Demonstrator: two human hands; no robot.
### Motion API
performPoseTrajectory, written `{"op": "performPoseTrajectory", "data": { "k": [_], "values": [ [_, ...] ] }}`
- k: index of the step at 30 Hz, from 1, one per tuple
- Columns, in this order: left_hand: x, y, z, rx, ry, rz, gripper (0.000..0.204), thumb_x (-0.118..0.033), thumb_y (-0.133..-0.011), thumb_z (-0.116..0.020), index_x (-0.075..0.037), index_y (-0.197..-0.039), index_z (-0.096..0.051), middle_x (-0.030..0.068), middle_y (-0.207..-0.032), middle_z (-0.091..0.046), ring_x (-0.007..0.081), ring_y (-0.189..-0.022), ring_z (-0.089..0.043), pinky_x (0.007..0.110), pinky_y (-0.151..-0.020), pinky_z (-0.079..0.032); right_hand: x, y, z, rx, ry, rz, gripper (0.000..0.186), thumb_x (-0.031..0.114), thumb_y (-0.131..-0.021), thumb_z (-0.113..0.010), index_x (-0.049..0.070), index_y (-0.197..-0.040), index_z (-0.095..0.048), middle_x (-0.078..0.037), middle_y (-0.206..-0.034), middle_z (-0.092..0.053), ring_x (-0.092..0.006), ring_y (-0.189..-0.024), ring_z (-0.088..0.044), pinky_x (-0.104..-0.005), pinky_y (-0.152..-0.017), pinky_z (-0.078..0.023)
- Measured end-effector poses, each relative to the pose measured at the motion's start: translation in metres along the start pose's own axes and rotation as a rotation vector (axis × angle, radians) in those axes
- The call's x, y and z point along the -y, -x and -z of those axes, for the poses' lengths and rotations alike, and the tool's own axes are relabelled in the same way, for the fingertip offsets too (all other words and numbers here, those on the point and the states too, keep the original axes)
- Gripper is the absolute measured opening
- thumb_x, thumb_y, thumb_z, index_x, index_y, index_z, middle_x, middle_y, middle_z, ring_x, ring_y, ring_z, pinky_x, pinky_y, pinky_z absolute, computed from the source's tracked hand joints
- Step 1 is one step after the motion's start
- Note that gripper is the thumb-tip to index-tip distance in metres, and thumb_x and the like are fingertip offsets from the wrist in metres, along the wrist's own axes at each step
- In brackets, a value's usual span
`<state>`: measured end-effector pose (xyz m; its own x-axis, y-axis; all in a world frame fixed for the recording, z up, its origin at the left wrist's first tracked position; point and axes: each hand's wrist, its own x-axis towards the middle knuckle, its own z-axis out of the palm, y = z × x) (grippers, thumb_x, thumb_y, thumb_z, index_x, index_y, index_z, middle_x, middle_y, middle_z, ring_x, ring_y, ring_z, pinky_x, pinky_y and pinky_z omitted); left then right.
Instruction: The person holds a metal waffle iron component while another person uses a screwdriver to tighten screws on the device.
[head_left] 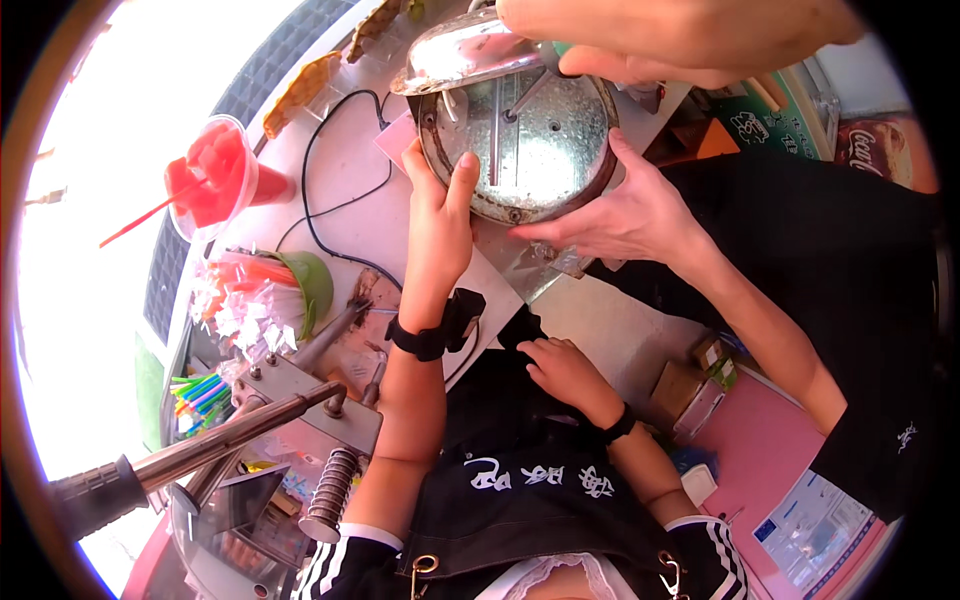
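My left hand (445, 210) grips the left rim of a round metal housing (535, 155) with a rusty edge and bolts inside. A co-worker's hand (640, 200) supports its right and lower rim. Above it is a tilted metal cover (450, 55); another person's hand (650, 40) there holds a green-handled thing, partly hidden. My right hand (560, 365) is low at my front beside the counter, fingers loosely bent and apart, holding nothing visible. A black cable (312, 150) lies left of the housing.
A red drink cup (225, 180), wrapped straws (250, 300) and colored straws (200, 400) line the left. A metal lever machine (300, 420) stands beside my left forearm. A co-worker's dark clothing (800, 260) fills the right. Boxes (680, 395) rest on a pink surface (745, 420).
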<state>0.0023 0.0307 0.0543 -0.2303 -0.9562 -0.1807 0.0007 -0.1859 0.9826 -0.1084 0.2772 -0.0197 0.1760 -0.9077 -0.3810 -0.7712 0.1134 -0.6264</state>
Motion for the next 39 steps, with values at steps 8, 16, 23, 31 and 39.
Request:
{"op": "performPoseTrajectory", "data": {
  "k": [8, 16, 23, 31, 39],
  "values": [
    [0.013, -0.008, 0.002, -0.006, 0.012, -0.061, 0.035, -0.029, -0.101, -0.052, -0.008, -0.123, -0.036, 0.0047, -0.078, -0.055, 0.01, -0.049, -0.048, 0.024, -0.04, -0.037, 0.009, 0.017, 0.005, -0.073, -0.005, -0.006, 0.029, 0.013, -0.084, -0.062, 0.007, -0.112, -0.058, -0.011, -0.096, -0.062, -0.0313, -0.094, -0.06, -0.0428, -0.086, -0.047],
    [0.015, -0.012, 0.006, -0.033, -0.034, -0.087, 0.046, -0.03, -0.098, -0.056, 0.003, -0.123, -0.036, 0.0226, -0.098, -0.062, 0.0303, -0.083, -0.063, 0.039, -0.072, -0.05, 0.006, 0.039, 0.0, -0.072, -0.001, -0.012, 0.033, 0.013, -0.085, -0.062, 0.008, -0.117, -0.058, -0.012, -0.1, -0.063, -0.032, -0.098, -0.06, -0.0428, -0.089, -0.046],
    [0.01, -0.011, 0.004, 0.003, 0.001, -0.016, 0.045, -0.031, -0.097, -0.056, -0.001, -0.122, -0.036, 0.0191, -0.091, -0.061, 0.0226, -0.058, -0.057, 0.037, -0.046, -0.044, 0.005, 0.053, 0.006, -0.062, 0.0, -0.052, 0.035, 0.013, -0.086, -0.061, 0.006, -0.12, -0.058, -0.016, -0.105, -0.065, -0.0357, -0.1, -0.06, -0.0431, -0.09, -0.047],
    [0.02, -0.019, 0.004, -0.003, 0.046, -0.038, 0.044, -0.033, -0.096, -0.057, -0.003, -0.121, -0.036, 0.0185, -0.094, -0.06, 0.0225, -0.067, -0.06, 0.036, -0.045, -0.044, -0.005, 0.064, 0.001, -0.091, 0.006, -0.062, 0.037, 0.015, -0.086, -0.061, 0.006, -0.121, -0.057, -0.015, -0.111, -0.064, -0.0337, -0.105, -0.059, -0.0433, -0.091, -0.046],
    [0.008, -0.012, 0.002, 0.003, 0.091, -0.043, 0.033, -0.028, -0.099, -0.053, -0.006, -0.116, -0.035, 0.0067, -0.07, -0.054, 0.0126, -0.043, -0.046, 0.027, -0.037, -0.036, -0.009, 0.071, -0.006, -0.107, -0.014, -0.075, 0.037, 0.015, -0.086, -0.061, 0.007, -0.121, -0.057, -0.015, -0.109, -0.065, -0.0341, -0.103, -0.06, -0.044, -0.091, -0.046]
  ]
}}
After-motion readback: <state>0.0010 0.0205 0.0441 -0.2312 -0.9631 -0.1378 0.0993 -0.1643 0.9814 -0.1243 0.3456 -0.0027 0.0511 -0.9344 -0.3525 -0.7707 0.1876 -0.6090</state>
